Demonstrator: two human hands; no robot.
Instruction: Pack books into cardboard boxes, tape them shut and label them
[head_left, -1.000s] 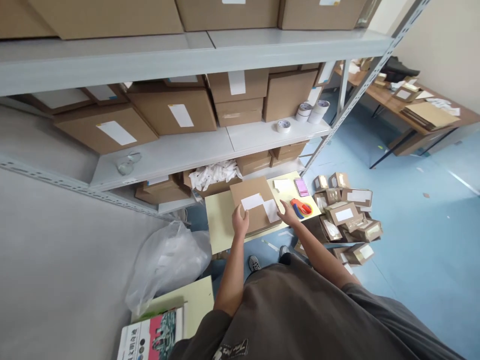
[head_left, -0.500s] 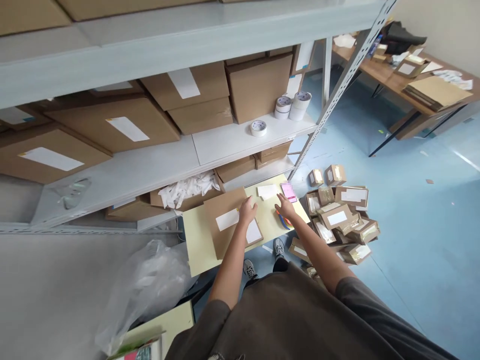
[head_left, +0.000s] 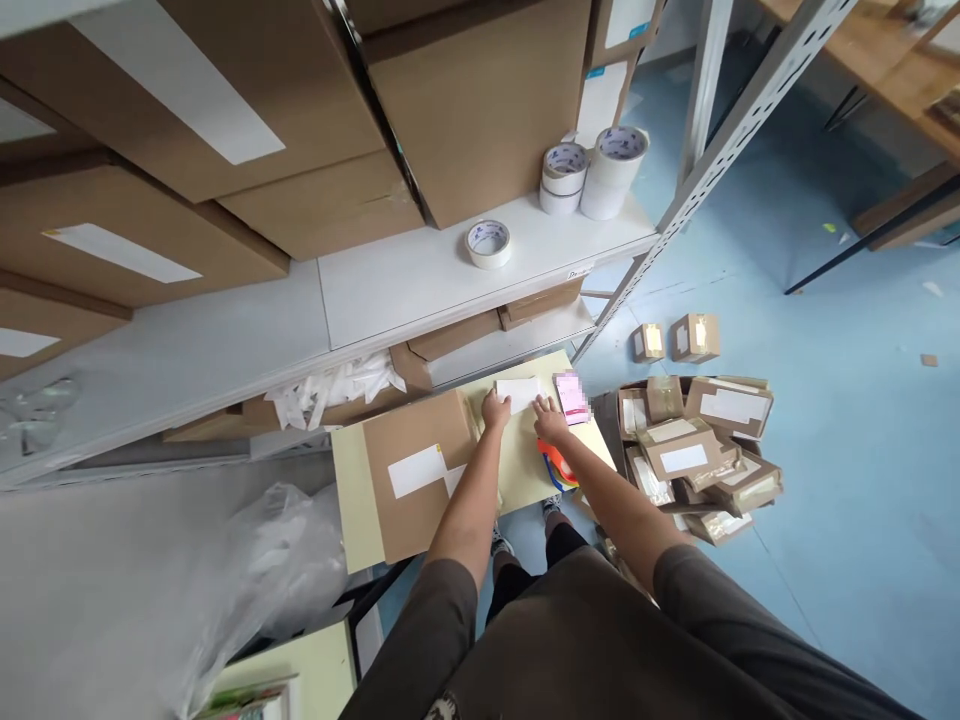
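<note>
On a pale yellow table [head_left: 352, 520] lies a brown cardboard box [head_left: 409, 470] with a white label on top. Both my hands reach past it to a white sheet of labels [head_left: 521, 392] at the table's far edge. My left hand [head_left: 495, 410] rests on the sheet's left end, fingers down. My right hand [head_left: 549, 418] touches its right end, fingers stretched. A pink phone [head_left: 571, 396] lies just right of the sheet. An orange tape dispenser [head_left: 553, 468] sits under my right forearm.
Grey metal shelving [head_left: 420, 280] holds large cardboard boxes and rolls of tape [head_left: 488, 243]. A pile of small taped parcels [head_left: 697, 440] lies on the blue floor at right. A clear plastic bag [head_left: 262, 570] sits at left, a wooden desk at top right.
Both hands left the box and moved forward to the white sheet at the table's far edge. The camera leaned forward and down toward the shelf.
</note>
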